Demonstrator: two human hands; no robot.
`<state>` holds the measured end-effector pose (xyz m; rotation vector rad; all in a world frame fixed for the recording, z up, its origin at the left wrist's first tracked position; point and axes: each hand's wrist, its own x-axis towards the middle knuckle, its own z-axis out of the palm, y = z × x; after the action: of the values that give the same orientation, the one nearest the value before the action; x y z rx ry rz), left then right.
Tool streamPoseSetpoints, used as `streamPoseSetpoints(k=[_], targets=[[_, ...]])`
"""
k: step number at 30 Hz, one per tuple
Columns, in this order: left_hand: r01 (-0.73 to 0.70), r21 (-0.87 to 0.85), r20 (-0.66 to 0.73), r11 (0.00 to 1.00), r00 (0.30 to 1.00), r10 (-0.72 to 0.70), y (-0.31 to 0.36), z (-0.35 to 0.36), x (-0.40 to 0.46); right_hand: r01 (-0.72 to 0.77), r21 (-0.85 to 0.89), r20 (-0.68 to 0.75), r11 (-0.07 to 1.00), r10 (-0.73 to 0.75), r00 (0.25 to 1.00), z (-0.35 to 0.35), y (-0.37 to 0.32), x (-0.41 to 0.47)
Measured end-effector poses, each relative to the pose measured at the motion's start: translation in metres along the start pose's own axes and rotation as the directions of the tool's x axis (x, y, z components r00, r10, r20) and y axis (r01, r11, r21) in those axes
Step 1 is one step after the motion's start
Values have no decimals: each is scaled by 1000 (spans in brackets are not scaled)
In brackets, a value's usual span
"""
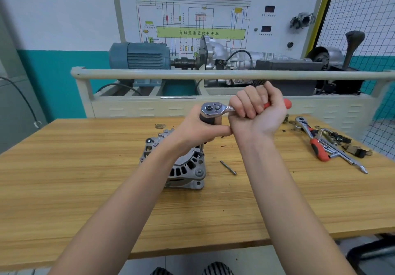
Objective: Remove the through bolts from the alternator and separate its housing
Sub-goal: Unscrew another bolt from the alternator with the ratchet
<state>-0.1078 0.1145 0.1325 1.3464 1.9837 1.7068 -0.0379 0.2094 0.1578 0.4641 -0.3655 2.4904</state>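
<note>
Bench [85,189]: the big wooden top carries everything. I need it steady, so I push straight down, not sideways.
Alternator [183,165]: it sits near the middle of the bench, under my arms, with its flat face up. It could tip if I pull the tool hard, so I think slow turns are best.
Ratchet [213,109]: it is up high on a long bar that runs down to a bolt at the alternator's right edge. I should keep the bar standing straight so the socket does not slip off.
Right hand [256,112]: my fingers are wrapped tight round the red handle. I swing it in short, even pulls.
Left hand [201,129]: it grips the black part just under the ratchet head and keeps it from wobbling.
Spare tools [320,144]: more tools lie well apart on the right side.
Loose bolt [228,167]: one long bolt lies just beside the alternator, so I guess more are left.
</note>
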Motion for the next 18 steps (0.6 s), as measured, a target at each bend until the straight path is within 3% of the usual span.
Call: streamPoseSetpoints(k=[6,8,11,13,16,18], targets=[[-31,-51,-214,998,977,19,-2,10,3,115,-55,34,992,-113,993,1,6,-12],[-46,-26,-195,999,980,40,-3,8,1,1,-70,31,998,1,1000,4,0,-3],[-42,-10,29,999,999,42,0,-6,-3,-301,-90,21,949,304,953,11,-9,19],[-53,-23,132,998,990,56,3,-12,-3,-427,-110,12,898,430,903,13,-10,31],[-31,-27,130,999,991,34,3,-9,2,-500,-113,-6,859,502,865,16,-7,40],[-17,-8,50,1000,999,17,-1,-4,4,-470,-81,-24,879,469,883,15,-7,38]])
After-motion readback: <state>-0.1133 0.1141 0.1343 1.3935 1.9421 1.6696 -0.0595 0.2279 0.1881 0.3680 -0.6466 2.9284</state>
